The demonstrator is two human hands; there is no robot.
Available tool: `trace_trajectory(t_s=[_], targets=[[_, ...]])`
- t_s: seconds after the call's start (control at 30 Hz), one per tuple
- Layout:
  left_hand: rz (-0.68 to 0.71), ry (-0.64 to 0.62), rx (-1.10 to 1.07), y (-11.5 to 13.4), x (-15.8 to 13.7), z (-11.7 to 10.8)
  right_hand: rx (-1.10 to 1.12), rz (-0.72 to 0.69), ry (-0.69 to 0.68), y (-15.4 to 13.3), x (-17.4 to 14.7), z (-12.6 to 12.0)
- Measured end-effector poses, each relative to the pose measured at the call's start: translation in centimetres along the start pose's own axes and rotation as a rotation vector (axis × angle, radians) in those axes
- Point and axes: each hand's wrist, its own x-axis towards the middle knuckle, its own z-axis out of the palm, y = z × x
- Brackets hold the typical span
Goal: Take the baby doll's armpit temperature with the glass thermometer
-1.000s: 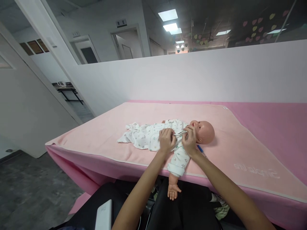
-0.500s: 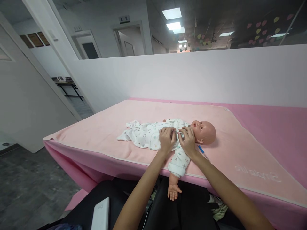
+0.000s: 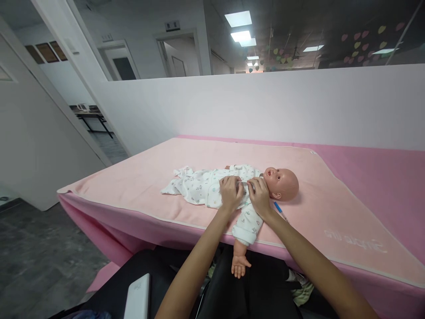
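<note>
A baby doll [image 3: 281, 183] lies on its back, head to the right, dressed in a white printed baby outfit [image 3: 199, 186]. Over its chest, my left hand [image 3: 230, 190] is closed in a pinch. My right hand [image 3: 260, 193] pinches too, close to the doll's neck. A thin white strip, seemingly a cloth tie [image 3: 243, 182], stretches between the fingertips of both hands. Whether it belongs to the outfit, I cannot tell. The doll's near arm [image 3: 240, 261] hangs past the table edge between my forearms, palm up.
A blue-capped pen-like stick [image 3: 279, 207] lies beside the doll's head, partly behind my right forearm. Under the doll is a light pink mat [image 3: 133, 177] over a darker pink cover [image 3: 381, 177]. A white flat device [image 3: 137, 297] rests on my lap. A white wall [image 3: 265, 106] stands behind.
The fingers of both hands have shifted slightly, and the thin white strip between them now shows as a straight line. The doll stays in place.
</note>
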Motion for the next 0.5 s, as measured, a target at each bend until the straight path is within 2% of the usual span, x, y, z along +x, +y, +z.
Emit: trace_trajectory(t_s=[0.27, 0.5], targets=[[0.001, 0.002, -0.019, -0.05, 0.03, 0.02, -0.013, -0.023, 0.003, -0.07, -0.01, -0.06], [0.015, -0.061, 0.006, 0.25, -0.04, -0.31, 0.013, 0.0, -0.007, 0.03, -0.06, -0.09]])
